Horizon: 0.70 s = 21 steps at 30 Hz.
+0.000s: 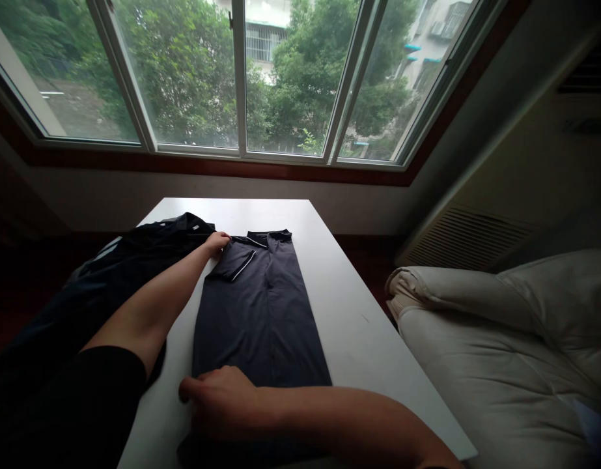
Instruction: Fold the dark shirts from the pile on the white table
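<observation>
My left hand (217,243) pinches the dark shirt (261,312) at its shoulder, seemingly to steady the fold; it lies flat on the white worktop (359,326). My right hand (226,400) curls over its near end; I can't tell whether that grip grasps cloth.
</observation>
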Tool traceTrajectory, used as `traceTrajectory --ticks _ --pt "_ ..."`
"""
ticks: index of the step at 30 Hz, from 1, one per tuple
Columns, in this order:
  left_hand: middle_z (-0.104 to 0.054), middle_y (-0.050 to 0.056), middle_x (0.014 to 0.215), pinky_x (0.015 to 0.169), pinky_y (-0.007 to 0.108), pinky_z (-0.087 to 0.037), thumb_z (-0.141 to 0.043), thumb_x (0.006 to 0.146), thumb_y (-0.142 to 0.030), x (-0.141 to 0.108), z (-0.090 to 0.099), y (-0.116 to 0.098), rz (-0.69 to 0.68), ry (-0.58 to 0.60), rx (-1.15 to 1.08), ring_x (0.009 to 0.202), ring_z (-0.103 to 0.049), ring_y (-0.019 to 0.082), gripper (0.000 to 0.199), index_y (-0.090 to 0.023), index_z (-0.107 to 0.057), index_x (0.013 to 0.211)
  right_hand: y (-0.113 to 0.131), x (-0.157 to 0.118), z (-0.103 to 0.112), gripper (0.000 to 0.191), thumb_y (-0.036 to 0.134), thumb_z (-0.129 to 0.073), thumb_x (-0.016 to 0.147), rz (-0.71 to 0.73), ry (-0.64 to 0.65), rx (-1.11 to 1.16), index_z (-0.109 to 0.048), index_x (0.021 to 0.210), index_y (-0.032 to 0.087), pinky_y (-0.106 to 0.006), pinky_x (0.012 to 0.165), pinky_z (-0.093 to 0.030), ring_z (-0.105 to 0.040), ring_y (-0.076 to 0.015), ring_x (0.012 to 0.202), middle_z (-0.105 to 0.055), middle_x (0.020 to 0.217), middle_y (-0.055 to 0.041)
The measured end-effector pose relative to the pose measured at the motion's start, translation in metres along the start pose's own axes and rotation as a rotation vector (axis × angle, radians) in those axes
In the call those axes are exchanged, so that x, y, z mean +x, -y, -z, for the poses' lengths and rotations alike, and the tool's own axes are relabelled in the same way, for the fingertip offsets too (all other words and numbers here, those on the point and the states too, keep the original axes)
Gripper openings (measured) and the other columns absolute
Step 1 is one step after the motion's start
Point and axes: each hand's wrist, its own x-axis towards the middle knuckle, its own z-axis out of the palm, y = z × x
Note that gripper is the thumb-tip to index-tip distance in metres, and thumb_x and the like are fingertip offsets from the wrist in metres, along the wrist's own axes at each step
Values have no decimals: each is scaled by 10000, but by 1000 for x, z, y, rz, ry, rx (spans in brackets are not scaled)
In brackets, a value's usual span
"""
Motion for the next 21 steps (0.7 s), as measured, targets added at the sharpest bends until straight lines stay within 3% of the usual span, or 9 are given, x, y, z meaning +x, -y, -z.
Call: traceTrajectory --ticks 6,11,15,21 --pt "-715 63 789 617 249 -519 -719 710 -243 9 -5 -11 -29 -39 0 737 -672 189 158 -156 -714 842 -11 -34 25 208 256 -583 885 -20 33 105 -758 993 225 -228 685 -441 -695 -171 833 -778 967 -7" --pt "-738 66 812 644 234 -507 -655 744 -257 15 -10 -32 -108 -88 19 822 -689 201 185 -166 -745 878 -11 -68 40 177 201 -620 866 -83 -110 257 -778 940 179 -196 689 -441 -645 -129 763 -758 909 -6" --pt "-735 81 763 660 260 -512 -649 771 -289 20 -23 -55 -149 -72 44 816 -700 222 199 -160 -764 871 -10 -96 36 186 354 -697 885 -218 -251 347 -753 877 177 -194 619 -386 -576 -102 684 -708 831 11" --pt "-733 69 729 685 272 -519 -692 767 -318 11 -67 -66 -234 37 74 813 -701 229 202 -165 -781 864 -15 -117 10 155 345 -717 881 -398 -173 391 -734 882 191 -193 569 -320 -535 -94 641 -663 741 29"
